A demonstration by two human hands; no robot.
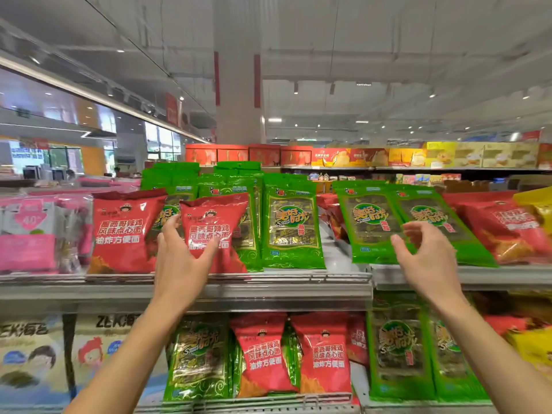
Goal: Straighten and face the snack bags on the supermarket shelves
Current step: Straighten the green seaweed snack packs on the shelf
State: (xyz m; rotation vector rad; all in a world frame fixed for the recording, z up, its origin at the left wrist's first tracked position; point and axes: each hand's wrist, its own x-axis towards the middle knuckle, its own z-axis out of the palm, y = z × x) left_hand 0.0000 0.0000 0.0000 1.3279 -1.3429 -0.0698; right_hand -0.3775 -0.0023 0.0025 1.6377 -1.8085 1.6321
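Note:
On the top shelf [268, 283] stand red snack bags and green seaweed bags. My left hand [179, 261] grips a red snack bag [215, 222] by its lower left side, thumb across the front; the bag leans left in front of a green bag. Another red bag [122, 231] stands to its left. My right hand [427, 255] hovers with loosely curled fingers in front of two green seaweed bags [370, 222] that tilt to the left, and holds nothing. An upright green bag [291, 225] stands between my hands.
Pink packs [30, 234] fill the shelf's left end; red and yellow bags [507, 225] lie at the right. The lower shelf [268, 401] holds green and red bags and white seaweed packs [30, 354]. A white pillar [237, 85] and far shelves stand behind.

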